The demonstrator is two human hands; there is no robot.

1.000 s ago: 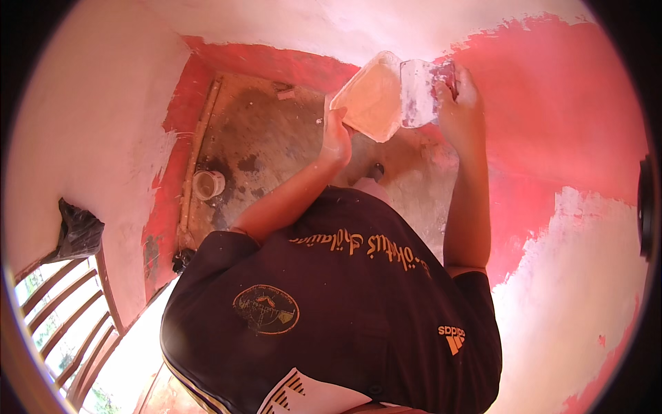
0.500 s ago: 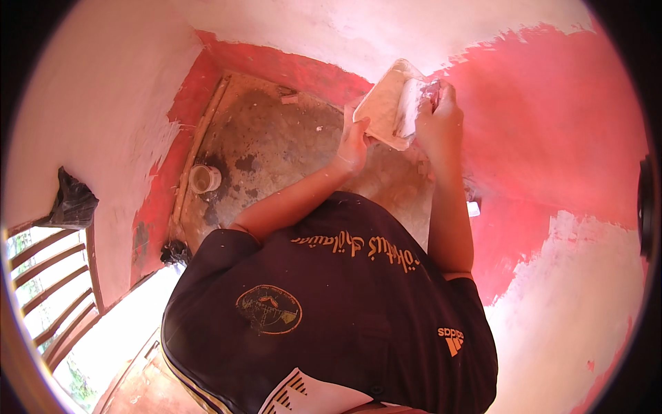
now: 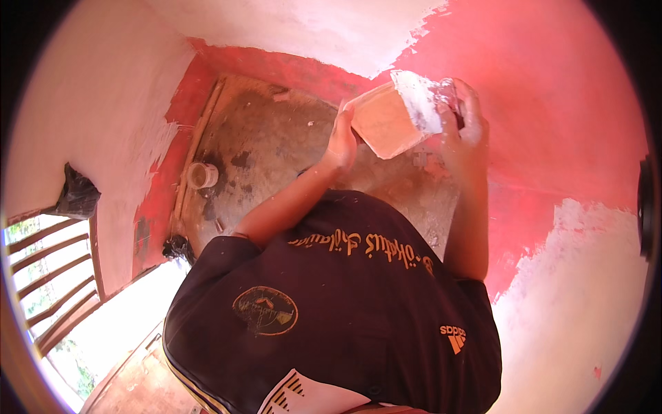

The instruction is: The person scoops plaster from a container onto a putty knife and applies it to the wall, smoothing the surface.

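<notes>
My left hand (image 3: 340, 143) grips the near left edge of a square, shallow tan tray (image 3: 386, 123), tilted and held out in front of me. My right hand (image 3: 467, 124) is closed round the dark red handle of a wide flat tool (image 3: 417, 100) thickly coated in white. Its white-covered end lies over the right side of the tray; I cannot tell whether it is a brush or a spreader. The tray's left side is bare of white. Beyond my hands is a wall (image 3: 538, 90) with red paint and white patches with ragged edges.
A pale tub (image 3: 202, 176) stands on the stained floor (image 3: 269, 138) to the left. Black plastic (image 3: 77, 193) hangs over a barred window (image 3: 55, 269) at far left, and a dark bundle (image 3: 178, 250) lies by the left wall. White coating (image 3: 572, 276) covers the lower right wall.
Both hands have moved slightly, the right one rightward and lower. The white-coated tool has shifted from the tray's middle to its right edge, leaving more tan surface showing.
</notes>
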